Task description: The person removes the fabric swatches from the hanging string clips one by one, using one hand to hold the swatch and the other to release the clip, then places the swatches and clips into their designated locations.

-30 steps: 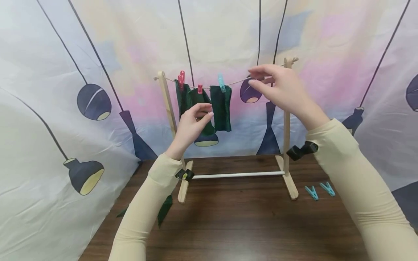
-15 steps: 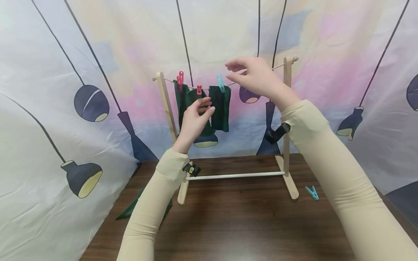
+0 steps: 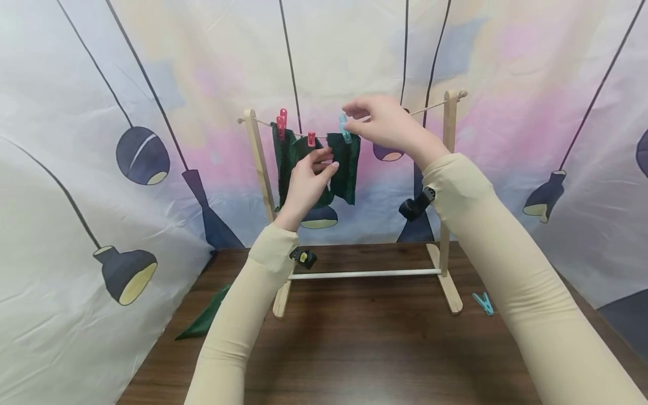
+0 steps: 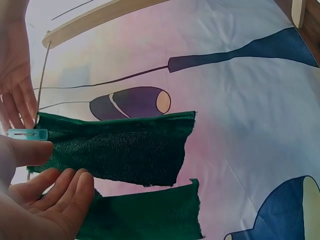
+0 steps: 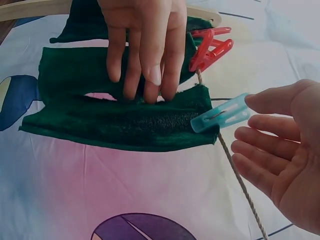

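Two pieces of dark green cloth, one with a blue clothespin (image 5: 220, 114) at its top edge (image 3: 344, 169), the other (image 4: 145, 212) beside it, hang from a string line. My right hand (image 3: 387, 121) is at that clothespin. In the right wrist view its thumb touches the clothespin's end, with the other fingers loosely bent beside it. My left hand (image 5: 145, 45) is in front of the cloths, fingers extended and holding nothing. Whether its fingertips touch the cloth I cannot tell. Red clothespins (image 3: 281, 125) hold the cloth at left.
The string (image 5: 245, 185) runs between two wooden posts (image 3: 449, 140) of a stand, joined low down by a white rod (image 3: 364, 274). A loose blue clothespin (image 3: 483, 304) lies on the brown table (image 3: 374, 349) at right. Green cloth (image 3: 205, 320) lies at left, partly behind my left sleeve.
My right hand has moved left along the string to the blue clothespin. My left hand has shifted slightly up and right. The nearer cloth's lower edge has tilted a little.
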Demonstrator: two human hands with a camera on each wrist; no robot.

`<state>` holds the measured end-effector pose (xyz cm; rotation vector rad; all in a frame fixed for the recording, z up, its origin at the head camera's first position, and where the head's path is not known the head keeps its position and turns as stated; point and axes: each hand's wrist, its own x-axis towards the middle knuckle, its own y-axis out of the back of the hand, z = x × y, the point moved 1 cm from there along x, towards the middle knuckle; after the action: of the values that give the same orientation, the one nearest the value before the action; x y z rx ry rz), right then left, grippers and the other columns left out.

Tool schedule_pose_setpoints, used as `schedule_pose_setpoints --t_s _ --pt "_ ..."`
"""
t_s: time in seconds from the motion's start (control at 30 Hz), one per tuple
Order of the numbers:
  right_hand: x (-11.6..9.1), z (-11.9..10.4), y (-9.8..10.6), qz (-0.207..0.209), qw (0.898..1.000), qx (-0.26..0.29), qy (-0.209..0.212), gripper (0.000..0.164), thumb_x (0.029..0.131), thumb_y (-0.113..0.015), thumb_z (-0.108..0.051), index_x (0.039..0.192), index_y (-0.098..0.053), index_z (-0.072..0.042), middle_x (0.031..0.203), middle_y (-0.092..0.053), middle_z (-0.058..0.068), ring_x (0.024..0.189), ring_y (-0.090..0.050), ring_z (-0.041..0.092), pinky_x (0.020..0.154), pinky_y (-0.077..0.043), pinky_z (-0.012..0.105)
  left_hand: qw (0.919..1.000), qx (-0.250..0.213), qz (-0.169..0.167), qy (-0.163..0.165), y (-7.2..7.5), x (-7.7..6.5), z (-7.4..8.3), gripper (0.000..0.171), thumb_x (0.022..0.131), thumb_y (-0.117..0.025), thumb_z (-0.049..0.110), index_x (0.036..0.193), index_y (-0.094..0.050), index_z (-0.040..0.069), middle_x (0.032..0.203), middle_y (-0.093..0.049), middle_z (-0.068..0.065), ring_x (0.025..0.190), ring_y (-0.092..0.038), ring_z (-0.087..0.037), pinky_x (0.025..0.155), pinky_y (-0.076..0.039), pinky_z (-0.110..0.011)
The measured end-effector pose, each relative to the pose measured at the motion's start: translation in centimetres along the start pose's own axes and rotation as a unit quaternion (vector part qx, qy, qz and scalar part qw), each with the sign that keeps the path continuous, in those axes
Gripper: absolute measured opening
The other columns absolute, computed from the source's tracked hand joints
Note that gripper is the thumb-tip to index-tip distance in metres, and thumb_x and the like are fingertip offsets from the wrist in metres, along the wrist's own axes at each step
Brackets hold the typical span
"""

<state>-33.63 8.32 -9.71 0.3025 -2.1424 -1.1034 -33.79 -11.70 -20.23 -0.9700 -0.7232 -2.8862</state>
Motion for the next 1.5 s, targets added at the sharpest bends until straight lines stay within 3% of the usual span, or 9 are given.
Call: schedule_pose_setpoints --t_s 0.23,0.73,1.07,1.3,1.5 --pt "0.4 -0.2 -0.3 -0.01 1.0 -0.007 0.013 0.051 0.101 -0.061 -0.025 0.145 -0.051 -0.001 0.14 -0.059 0.015 0.129 -0.055 0.027 0.107 -0.044 0.042 0.9997 -0.022 -0.003 0.011 -0.9 0.7 0.0 0.044 0.1 -0.065 0.023 0.14 -0.057 0.006 0.134 -0.063 -0.01 0.117 -0.064 -0.021 0.094 -0.054 -0.035" --pt "-0.1 -0.1 0.2 -0.019 1.0 -0.004 0.006 0.045 0.103 -0.057 -0.025 0.143 -0.055 -0.004 0.14 -0.059 0.013 0.128 -0.056 0.026 0.106 -0.045 0.043 0.9995 -0.009 0.013 -0.026 -2.0 1.6 0.0 0.031 0.099 -0.065 0.022 0.123 -0.067 0.003 0.121 -0.07 -0.012 0.108 -0.068 -0.023 0.094 -0.054 -0.036" --pt "-0.5 0.2 0.3 -0.015 1.0 0.007 -0.002 0.045 0.103 -0.056 -0.024 0.142 -0.055 -0.003 0.138 -0.06 0.014 0.127 -0.057 0.027 0.105 -0.046 0.044 0.9995 -0.006 0.014 -0.027 -2.2 1.3 0.2 0.026 0.1 -0.065 0.02 0.117 -0.069 0.001 0.115 -0.072 -0.012 0.101 -0.069 -0.023 0.088 -0.056 -0.035" --pt "-0.3 0.5 -0.3 -0.006 1.0 0.001 0.017 0.04 0.103 -0.057 -0.02 0.138 -0.057 -0.001 0.135 -0.062 0.016 0.124 -0.059 0.027 0.104 -0.047 0.043 0.9997 -0.016 0.01 -0.017 -2.2 0.9 -0.3 0.025 0.1 -0.064 0.021 0.117 -0.068 0.002 0.111 -0.072 -0.012 0.094 -0.068 -0.023 0.084 -0.057 -0.035" --pt "-0.3 0.5 -0.7 0.012 1.0 -0.003 0.027 0.035 0.103 -0.057 -0.017 0.134 -0.06 0.001 0.13 -0.064 0.016 0.122 -0.06 0.028 0.103 -0.047 0.043 0.9996 -0.022 0.011 -0.015 -2.1 0.8 -0.5 0.026 0.1 -0.065 0.021 0.118 -0.068 0.002 0.113 -0.072 -0.012 0.097 -0.068 -0.023 0.086 -0.057 -0.034"
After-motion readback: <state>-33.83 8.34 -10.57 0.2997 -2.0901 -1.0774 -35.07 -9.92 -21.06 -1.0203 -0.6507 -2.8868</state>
